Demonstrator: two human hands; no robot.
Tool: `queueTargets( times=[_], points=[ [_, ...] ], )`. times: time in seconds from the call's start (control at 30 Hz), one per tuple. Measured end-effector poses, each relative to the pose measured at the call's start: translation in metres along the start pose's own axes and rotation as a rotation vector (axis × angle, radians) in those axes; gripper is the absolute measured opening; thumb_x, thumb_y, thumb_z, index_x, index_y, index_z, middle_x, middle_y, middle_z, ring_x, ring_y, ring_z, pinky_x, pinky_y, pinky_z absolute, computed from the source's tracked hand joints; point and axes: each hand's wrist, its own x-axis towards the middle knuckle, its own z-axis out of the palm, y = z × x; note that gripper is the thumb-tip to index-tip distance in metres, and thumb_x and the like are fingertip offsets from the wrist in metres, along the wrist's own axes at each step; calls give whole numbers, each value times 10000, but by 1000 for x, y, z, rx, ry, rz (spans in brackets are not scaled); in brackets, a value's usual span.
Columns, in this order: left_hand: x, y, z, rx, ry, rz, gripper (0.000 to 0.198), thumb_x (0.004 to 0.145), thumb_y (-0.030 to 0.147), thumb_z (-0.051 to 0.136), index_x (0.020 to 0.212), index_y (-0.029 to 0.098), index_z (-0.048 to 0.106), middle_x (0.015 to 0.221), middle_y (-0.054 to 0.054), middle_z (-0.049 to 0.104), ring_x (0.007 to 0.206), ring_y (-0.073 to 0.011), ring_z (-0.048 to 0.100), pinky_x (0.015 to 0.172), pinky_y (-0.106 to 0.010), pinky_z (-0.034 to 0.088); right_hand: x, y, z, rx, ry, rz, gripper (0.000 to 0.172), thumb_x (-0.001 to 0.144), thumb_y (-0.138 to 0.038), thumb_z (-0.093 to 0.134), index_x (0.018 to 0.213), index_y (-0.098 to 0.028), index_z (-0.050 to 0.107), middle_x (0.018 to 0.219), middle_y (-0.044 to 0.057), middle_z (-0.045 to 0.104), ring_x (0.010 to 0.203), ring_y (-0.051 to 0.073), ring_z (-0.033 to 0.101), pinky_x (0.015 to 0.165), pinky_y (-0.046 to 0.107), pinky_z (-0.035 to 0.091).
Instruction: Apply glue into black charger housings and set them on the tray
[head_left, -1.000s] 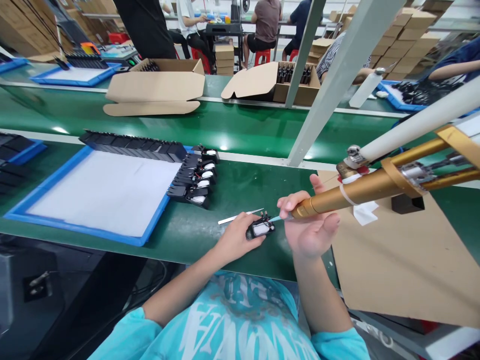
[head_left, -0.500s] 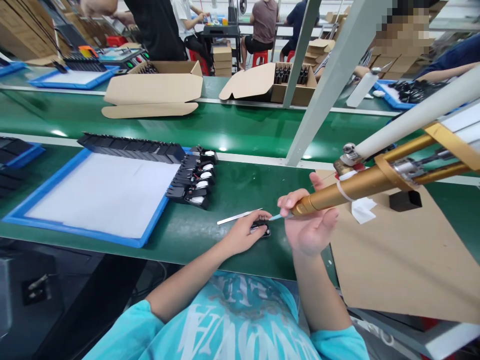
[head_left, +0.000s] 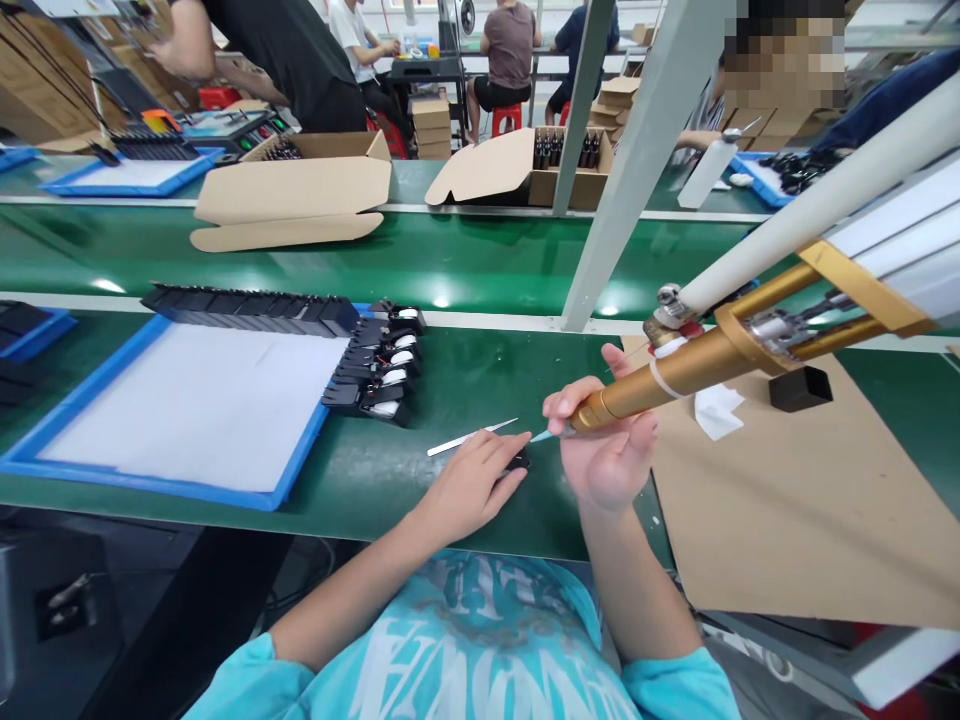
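Note:
My left hand (head_left: pixel 469 485) lies over a small black part (head_left: pixel 517 461) on the green table, fingers curled down on it so that most of it is hidden. My right hand (head_left: pixel 604 445) grips the front end of a long gold tool (head_left: pixel 675 372) that reaches in from the right. The tool's thin blue tip (head_left: pixel 541 436) points at the part. Thin metal tweezers (head_left: pixel 471 437) rest on the table just behind my left hand.
A blue tray (head_left: pixel 45 445) with a white sheet sits at the left, with rows of black parts (head_left: pixel 375 370) along its far and right edges. A cardboard sheet (head_left: pixel 795 500) lies at the right. A grey post (head_left: pixel 637 160) stands behind. Open boxes (head_left: pixel 300 185) and other people are beyond the belt.
My left hand has closed down flatter over the black part, which showed its white face a second ago. The right hand and gold tool stayed nearly in place; the view shifted slightly.

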Motion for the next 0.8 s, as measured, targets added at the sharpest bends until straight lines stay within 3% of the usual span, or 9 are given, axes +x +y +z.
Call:
queueTargets(
  times=[0.23, 0.37, 0.57, 0.8],
  points=[
    [0, -3, 22, -64, 220, -9, 203, 950, 242, 546, 1143, 196, 589, 1089, -57, 693, 992, -185, 625, 897, -331, 494, 0, 0, -1, -17, 19, 18, 516, 906, -632, 381, 1261, -280, 506, 736, -2, 590, 545, 155, 534, 560, 334, 467],
    [0, -1, 33, 96, 265, -56, 181, 962, 281, 531, 1098, 200, 618, 1044, -45, 709, 925, -189, 647, 825, -324, 495, 0, -1, 0, 2, 7, 17, 502, 910, -613, 392, 1270, -280, 495, 747, -1, 600, 547, 154, 536, 568, 336, 465],
    [-2, 4, 35, 513, 75, -138, 390, 951, 450, 529, 1275, 238, 574, 839, -29, 662, 756, -210, 638, 635, -320, 439, 1, -2, 0, 0, 16, 22, 504, 904, -622, 400, 1259, -277, 494, 740, -3, 592, 544, 158, 532, 577, 344, 460],
    [1, 6, 26, 630, -107, -165, 447, 928, 454, 572, 1342, 290, 527, 842, -27, 636, 750, -208, 640, 637, -304, 405, 1, -1, -1, 61, -5, 1, 431, 927, -567, 408, 1216, -272, 529, 769, 1, 612, 564, 150, 536, 595, 335, 451]
  ],
)
